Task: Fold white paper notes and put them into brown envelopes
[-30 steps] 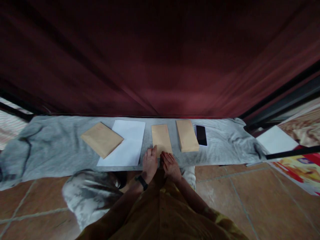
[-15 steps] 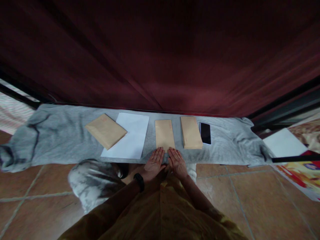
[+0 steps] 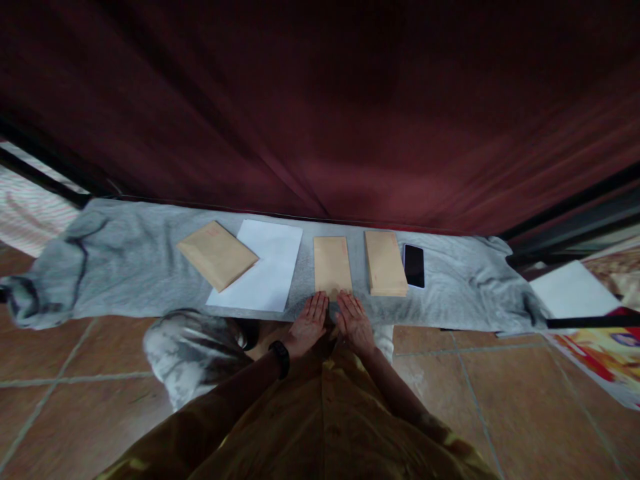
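A brown envelope [image 3: 332, 265] lies flat on a grey cloth [image 3: 125, 267] spread over a low ledge. My left hand [image 3: 310, 322], with a black band on the wrist, rests flat and open at the envelope's near edge. My right hand [image 3: 354, 319] lies open beside it, fingertips at the same edge. Neither hand holds anything. To the right sits a stack of brown envelopes [image 3: 385, 263]. To the left a white sheet [image 3: 265, 273] lies with another brown envelope [image 3: 217, 254] overlapping its left side.
A black phone [image 3: 414, 265] lies right of the stack. A dark red curtain [image 3: 320, 113] hangs behind the ledge. White paper [image 3: 575, 290] and a colourful printed sheet [image 3: 607, 347] are at the far right. Tiled floor [image 3: 500, 393] lies below.
My fingers have spread flat and drawn back to the envelope's near edge. The view has shifted slightly, so everything sits a bit higher and to the right.
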Available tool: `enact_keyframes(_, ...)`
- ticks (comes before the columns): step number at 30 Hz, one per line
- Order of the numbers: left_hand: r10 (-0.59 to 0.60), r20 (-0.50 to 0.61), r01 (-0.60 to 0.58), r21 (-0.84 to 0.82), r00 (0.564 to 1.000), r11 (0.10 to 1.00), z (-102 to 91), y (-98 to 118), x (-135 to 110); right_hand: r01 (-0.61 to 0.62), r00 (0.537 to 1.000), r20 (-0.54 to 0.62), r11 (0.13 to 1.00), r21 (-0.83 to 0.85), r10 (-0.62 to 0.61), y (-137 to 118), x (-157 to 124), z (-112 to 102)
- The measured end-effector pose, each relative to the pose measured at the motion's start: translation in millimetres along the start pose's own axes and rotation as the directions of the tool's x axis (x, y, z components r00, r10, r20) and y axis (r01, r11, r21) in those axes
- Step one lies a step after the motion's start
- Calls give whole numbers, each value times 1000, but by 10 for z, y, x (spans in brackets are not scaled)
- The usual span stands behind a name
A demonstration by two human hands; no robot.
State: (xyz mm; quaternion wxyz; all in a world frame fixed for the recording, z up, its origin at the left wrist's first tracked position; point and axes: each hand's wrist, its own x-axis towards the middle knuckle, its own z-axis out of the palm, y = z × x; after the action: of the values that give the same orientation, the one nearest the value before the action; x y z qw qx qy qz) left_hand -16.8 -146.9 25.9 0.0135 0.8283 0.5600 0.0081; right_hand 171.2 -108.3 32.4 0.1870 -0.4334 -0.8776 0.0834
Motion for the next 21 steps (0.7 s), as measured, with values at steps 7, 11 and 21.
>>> enact_keyframes(7,16,9,-16,1,1000,1000,-31,-16,-7,13,1000,24,1000,-18,-12,-92,78,137)
enact_keyframes(11,-18,-21,19,17,1000,1000,-46,-36,-47,-4,1000,-15,999,-54,4,0,-5,135)
enact_keyframes(21,-31,-81,29,-27,996,999,-66,-213,-194,-96,995,-3,994,-59,96,92,-130,-1)
